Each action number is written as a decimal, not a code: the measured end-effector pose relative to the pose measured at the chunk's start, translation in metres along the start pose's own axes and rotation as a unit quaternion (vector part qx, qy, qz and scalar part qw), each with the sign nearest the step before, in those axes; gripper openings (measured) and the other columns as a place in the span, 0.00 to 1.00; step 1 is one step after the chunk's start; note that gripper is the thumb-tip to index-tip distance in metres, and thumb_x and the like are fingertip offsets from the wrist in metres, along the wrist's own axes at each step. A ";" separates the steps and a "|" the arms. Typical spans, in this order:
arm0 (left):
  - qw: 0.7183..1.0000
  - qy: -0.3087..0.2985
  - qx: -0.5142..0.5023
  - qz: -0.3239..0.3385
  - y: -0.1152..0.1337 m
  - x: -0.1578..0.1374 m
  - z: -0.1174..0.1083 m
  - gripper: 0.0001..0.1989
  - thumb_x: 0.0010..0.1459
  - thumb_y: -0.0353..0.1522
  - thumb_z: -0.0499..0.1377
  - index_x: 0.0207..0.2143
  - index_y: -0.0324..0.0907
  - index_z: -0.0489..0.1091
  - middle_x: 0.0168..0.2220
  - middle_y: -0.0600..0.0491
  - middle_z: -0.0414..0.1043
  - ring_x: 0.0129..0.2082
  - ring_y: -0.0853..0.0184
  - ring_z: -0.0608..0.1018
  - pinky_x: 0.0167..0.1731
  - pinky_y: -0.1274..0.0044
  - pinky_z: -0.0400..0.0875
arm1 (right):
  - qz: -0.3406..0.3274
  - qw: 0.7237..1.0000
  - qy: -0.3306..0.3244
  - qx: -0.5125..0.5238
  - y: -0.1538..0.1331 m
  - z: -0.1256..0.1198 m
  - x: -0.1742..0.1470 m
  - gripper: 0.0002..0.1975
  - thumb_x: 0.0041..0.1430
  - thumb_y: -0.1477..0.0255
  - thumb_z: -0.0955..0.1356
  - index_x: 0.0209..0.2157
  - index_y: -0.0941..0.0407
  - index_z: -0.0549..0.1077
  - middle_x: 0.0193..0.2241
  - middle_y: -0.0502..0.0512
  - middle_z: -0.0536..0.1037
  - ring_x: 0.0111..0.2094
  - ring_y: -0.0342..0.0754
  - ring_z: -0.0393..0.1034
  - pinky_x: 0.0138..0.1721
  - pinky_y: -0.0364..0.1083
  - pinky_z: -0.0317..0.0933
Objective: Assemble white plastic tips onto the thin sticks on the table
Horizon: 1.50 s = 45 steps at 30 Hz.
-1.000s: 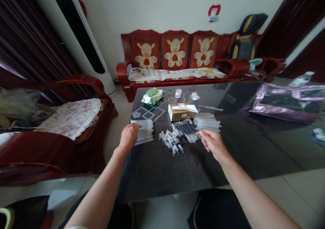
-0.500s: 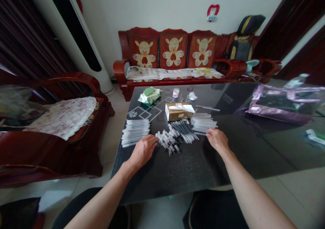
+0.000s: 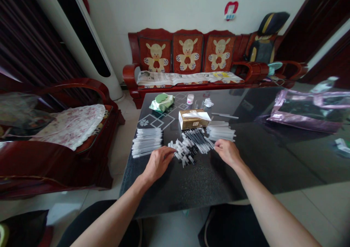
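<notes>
My right hand (image 3: 228,153) pinches the end of a translucent white pen barrel (image 3: 209,142), which points up and left over the dark pen refills (image 3: 201,140). Just beyond that hand lies a stack of similar barrels (image 3: 221,131). My left hand (image 3: 159,162) is closed, its fingertips together at the left edge of a loose heap of white and black pen caps and small parts (image 3: 183,150). Whatever those fingertips hold is too small to make out. Left of the heap, a row of whitish pens with dark ends (image 3: 147,142) lies side by side.
On the dark glossy table (image 3: 202,188), a gold box (image 3: 194,122) stands behind the refills. Farther back are a green wipes pack (image 3: 162,103), a small white jar (image 3: 190,99) and crumpled tissue (image 3: 208,103). A purple-edged clear bag (image 3: 303,112) lies right.
My right hand has moved left from the barrel stack, with a barrel in its fingers. My left hand has shifted slightly right, towards the heap of caps.
</notes>
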State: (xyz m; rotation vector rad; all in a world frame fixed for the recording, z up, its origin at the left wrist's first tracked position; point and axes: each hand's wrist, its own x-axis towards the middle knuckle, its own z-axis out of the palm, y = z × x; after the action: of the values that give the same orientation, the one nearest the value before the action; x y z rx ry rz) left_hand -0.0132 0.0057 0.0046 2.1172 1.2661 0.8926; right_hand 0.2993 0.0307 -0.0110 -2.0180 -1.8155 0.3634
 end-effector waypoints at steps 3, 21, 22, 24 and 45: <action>0.992 -0.019 -0.104 -0.071 0.001 -0.002 0.011 0.12 0.58 0.36 0.56 0.39 0.44 0.77 0.30 0.51 0.77 0.30 0.64 0.78 0.32 0.76 0.69 | -0.051 0.975 -0.073 0.205 -0.034 0.014 -0.020 0.07 0.51 0.68 0.66 0.30 0.58 0.73 0.19 0.50 0.73 0.20 0.44 0.66 0.22 0.41 0.56; 0.890 0.003 -0.393 -0.231 -0.006 -0.001 0.019 0.20 0.55 0.48 0.55 0.32 0.38 0.65 0.25 0.49 0.76 0.21 0.67 0.78 0.21 0.78 0.72 | -0.126 0.966 -0.052 0.221 -0.083 0.035 -0.025 0.09 0.56 0.70 0.65 0.27 0.57 0.75 0.22 0.53 0.76 0.23 0.44 0.69 0.26 0.40 0.58; 0.886 0.006 -0.398 -0.237 -0.006 -0.001 0.018 0.20 0.56 0.48 0.55 0.32 0.39 0.64 0.24 0.49 0.76 0.20 0.67 0.77 0.19 0.79 0.71 | -0.123 0.975 -0.016 0.183 -0.078 0.031 -0.018 0.09 0.56 0.71 0.64 0.28 0.57 0.76 0.24 0.54 0.78 0.26 0.45 0.71 0.28 0.41 0.59; 0.884 0.010 -0.400 -0.243 -0.005 -0.001 0.017 0.20 0.56 0.48 0.54 0.31 0.39 0.63 0.22 0.51 0.74 0.17 0.69 0.75 0.16 0.81 0.68 | -0.108 0.987 0.021 0.114 -0.069 0.025 -0.008 0.10 0.56 0.70 0.64 0.29 0.56 0.77 0.25 0.54 0.79 0.28 0.46 0.72 0.30 0.41 0.59; 0.856 0.009 -0.436 -0.276 -0.002 0.000 0.014 0.20 0.52 0.48 0.57 0.32 0.39 0.64 0.21 0.52 0.74 0.15 0.70 0.74 0.15 0.81 0.67 | -0.164 0.984 -0.071 -0.014 -0.070 0.035 -0.022 0.06 0.52 0.74 0.65 0.26 0.55 0.74 0.23 0.51 0.77 0.26 0.45 0.70 0.29 0.42 0.55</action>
State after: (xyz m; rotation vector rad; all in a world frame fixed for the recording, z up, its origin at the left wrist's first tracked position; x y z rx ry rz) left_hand -0.0036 0.0055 -0.0064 0.9654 1.0779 0.9586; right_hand 0.2184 0.0184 -0.0116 -1.7036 -2.2065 0.3912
